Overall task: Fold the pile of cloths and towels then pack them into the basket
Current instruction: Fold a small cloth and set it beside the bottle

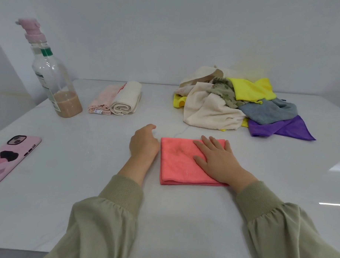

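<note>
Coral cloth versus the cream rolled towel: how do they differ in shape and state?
The coral cloth lies folded flat; the cream towel is rolled into a thick bundle. The right hand rests flat on the coral cloth; no hand touches the cream towel. Both sit on the table, apart from the pile.

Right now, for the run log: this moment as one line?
step: folding | right hand: flat on pink cloth | left hand: beside it, empty | folded: two towels | pile: unfolded | basket: not seen

You had a clear bottle (68,104) of tan liquid standing upper left on the white table (181,212), and a pink-cased phone (10,158) lying at the left edge.
</note>
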`<state>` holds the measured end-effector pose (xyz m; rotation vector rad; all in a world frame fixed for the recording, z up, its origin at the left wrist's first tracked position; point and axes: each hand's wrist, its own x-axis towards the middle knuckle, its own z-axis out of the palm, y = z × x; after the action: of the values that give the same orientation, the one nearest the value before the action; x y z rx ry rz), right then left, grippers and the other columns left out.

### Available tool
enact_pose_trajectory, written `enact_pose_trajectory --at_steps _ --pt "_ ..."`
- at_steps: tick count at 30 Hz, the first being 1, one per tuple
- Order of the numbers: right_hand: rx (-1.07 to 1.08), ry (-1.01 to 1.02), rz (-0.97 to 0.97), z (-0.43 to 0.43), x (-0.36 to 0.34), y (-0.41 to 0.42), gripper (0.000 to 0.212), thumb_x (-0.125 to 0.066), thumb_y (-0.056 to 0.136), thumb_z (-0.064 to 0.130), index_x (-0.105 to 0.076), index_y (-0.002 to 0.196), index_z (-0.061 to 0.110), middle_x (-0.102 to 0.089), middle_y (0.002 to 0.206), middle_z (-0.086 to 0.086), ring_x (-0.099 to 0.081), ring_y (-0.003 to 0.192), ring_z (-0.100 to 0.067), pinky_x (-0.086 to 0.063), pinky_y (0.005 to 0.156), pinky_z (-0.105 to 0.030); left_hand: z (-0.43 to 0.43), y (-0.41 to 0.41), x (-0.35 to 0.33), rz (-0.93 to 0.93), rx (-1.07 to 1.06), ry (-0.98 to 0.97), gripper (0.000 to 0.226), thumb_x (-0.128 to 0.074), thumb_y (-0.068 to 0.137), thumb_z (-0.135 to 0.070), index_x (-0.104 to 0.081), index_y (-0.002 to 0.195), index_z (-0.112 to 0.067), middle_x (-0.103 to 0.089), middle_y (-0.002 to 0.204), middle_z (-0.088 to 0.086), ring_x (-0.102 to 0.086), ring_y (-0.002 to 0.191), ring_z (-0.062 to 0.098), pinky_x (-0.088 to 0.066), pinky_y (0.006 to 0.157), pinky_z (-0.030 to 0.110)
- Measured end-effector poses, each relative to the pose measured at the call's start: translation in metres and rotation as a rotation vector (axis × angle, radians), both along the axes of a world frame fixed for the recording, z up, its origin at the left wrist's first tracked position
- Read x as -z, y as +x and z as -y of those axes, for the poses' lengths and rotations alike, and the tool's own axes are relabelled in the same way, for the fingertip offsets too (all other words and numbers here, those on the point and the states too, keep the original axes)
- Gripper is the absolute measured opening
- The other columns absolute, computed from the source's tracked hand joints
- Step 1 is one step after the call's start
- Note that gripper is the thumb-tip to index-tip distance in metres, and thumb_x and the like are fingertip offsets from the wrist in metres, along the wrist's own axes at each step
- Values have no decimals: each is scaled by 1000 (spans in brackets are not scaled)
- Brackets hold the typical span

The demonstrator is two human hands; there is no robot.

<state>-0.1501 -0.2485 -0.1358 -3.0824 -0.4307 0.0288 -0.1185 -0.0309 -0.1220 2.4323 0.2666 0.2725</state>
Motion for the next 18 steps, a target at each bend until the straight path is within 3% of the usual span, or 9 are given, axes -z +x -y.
enact_pose_trajectory --at_steps 3,4,7,8,10,14,18 --pt "85 -30 11 -5 1 1 59 -16 97 55 -11 151 33 -5 160 0 -2 147 -22 2 115 -57 17 -11 -9 270 203 170 43 -45 93 -7 -53 135 -16 -59 124 9 -48 118 28 -41 97 40" --pt "121 -32 9 -8 2 1 59 -16 98 55 -11 151 32 -5 160 -1 -1 147 -22 3 114 -57 25 -15 -8 278 304 217 42 -43 96 -12 -51 137 -16 -57 129 8 -44 122 28 -38 101 41" --pt "205 -15 -14 -12 4 2 59 -13 98 54 -9 152 30 -3 161 -3 0 147 -24 3 113 -57 45 -26 7 -78 559 496 50 -25 103 -36 -20 152 -23 -20 159 2 -12 146 25 -18 116 47" --pt "225 -6 -22 -11 4 3 59 -13 98 54 -8 152 31 -2 161 -3 0 147 -24 3 113 -57 47 -27 12 -197 599 557 54 -19 103 -42 -9 153 -27 -4 161 -2 2 148 23 -9 118 50" --pt "257 16 -43 -10 4 1 60 -13 97 56 -7 152 31 -1 161 -3 -1 147 -24 0 114 -56 44 -24 16 -267 637 597 56 -14 102 -47 1 153 -31 10 161 -5 14 147 20 -1 118 53" --pt "288 -5 -82 -9 -1 -9 63 -13 96 58 -8 152 28 -5 160 -6 -8 146 -28 -12 114 -53 34 -10 11 -199 747 682 55 -14 102 -48 1 152 -32 10 161 -7 15 147 18 1 117 50" --pt "319 -195 14 -14 -15 -25 60 -17 97 57 -36 139 20 -44 137 -10 -41 123 -28 -36 90 -41 25 11 -4 -31 769 976 54 -15 102 -47 -9 153 -29 3 162 -2 8 148 21 1 117 50"
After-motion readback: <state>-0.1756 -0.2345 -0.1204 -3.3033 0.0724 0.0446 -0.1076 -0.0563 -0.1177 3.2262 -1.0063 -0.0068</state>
